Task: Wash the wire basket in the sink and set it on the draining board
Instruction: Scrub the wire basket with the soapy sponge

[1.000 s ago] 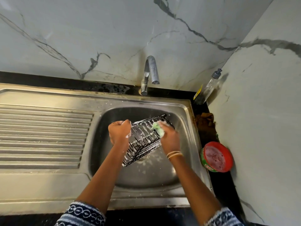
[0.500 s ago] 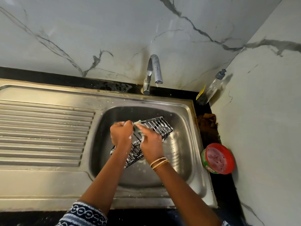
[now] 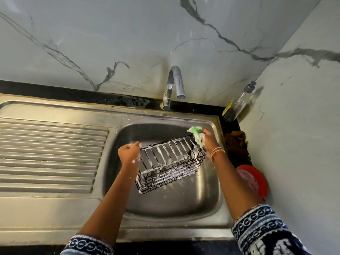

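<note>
- Two sleeves nearest; two hands over the sink (image 3: pixel 217 126).
- Left hand (image 3: pixel 128 153) closed on the one wire basket's (image 3: pixel 171 162) left end, held tilted above the basin.
- Right hand (image 3: pixel 209 142) clutches one green scrubber (image 3: pixel 196 134), now swung from mid-basket to its right end: soaping nearly done, probably; rinsing remains.
- Beyond: one tap (image 3: pixel 174 83), dry; one bottle (image 3: pixel 239 102).

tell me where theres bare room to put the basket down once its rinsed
The ribbed draining board, left of the sink bowl, is bare. The strip right of the bowl is crowded: soap bottle, brown scrubber, red tub.
</note>
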A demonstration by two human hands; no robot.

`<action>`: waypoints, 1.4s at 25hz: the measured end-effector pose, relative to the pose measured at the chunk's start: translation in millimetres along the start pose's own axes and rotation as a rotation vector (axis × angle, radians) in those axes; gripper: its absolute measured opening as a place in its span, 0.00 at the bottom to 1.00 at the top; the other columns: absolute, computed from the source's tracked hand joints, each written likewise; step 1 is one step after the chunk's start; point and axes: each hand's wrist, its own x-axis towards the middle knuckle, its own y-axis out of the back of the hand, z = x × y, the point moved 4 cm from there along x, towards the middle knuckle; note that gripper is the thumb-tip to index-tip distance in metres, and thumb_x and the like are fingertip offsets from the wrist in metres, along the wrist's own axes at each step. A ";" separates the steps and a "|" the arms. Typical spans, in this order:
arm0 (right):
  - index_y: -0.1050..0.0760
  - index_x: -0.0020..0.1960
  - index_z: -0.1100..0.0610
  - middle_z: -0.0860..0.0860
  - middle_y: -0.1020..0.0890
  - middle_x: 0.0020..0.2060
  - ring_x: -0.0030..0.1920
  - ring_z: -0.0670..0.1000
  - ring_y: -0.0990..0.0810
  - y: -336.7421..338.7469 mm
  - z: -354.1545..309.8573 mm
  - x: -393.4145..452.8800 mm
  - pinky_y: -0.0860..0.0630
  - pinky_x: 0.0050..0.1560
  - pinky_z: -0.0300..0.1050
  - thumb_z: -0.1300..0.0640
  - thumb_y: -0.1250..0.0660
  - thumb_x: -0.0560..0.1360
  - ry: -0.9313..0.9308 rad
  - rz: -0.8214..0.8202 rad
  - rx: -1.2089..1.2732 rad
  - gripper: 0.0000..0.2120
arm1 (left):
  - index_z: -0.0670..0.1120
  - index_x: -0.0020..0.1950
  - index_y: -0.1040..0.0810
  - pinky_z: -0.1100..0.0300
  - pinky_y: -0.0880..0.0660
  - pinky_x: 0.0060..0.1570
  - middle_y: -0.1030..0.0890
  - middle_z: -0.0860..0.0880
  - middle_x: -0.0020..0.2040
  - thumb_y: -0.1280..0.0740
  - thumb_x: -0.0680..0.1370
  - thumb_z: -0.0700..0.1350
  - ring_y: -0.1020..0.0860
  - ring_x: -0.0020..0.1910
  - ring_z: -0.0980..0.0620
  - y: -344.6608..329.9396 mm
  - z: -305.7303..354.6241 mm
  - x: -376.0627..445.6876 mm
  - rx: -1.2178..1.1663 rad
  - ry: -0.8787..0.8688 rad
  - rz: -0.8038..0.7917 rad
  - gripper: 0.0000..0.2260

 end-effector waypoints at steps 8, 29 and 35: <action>0.22 0.54 0.60 0.58 0.22 0.42 0.42 0.54 0.24 -4.3 -58.3 -26.6 0.25 0.34 0.42 0.71 0.44 0.72 0.083 0.171 0.119 0.18 | 0.44 0.28 0.30 0.58 0.32 0.32 0.26 0.46 0.27 0.49 0.82 0.60 0.25 0.30 0.45 -71.6 28.9 -42.6 0.799 -0.466 -0.258 0.29; 0.19 0.55 0.62 0.60 0.21 0.50 0.48 0.58 0.21 0.1 -63.0 -56.9 0.25 0.49 0.44 0.64 0.38 0.73 0.500 0.340 -0.373 0.13 | 0.49 0.16 0.41 0.58 0.43 0.28 0.43 0.57 0.17 0.32 0.73 0.45 0.44 0.20 0.57 -55.4 19.7 -39.7 -0.120 -0.011 -0.108 0.27; 0.21 0.56 0.58 0.60 0.19 0.49 0.47 0.59 0.20 -22.3 -80.4 -81.9 0.23 0.47 0.50 0.57 0.39 0.75 0.507 0.279 -0.516 0.13 | 0.47 0.24 0.41 0.61 0.41 0.27 0.40 0.57 0.16 0.32 0.75 0.45 0.42 0.20 0.55 -53.5 14.4 -45.9 -0.136 0.028 0.010 0.24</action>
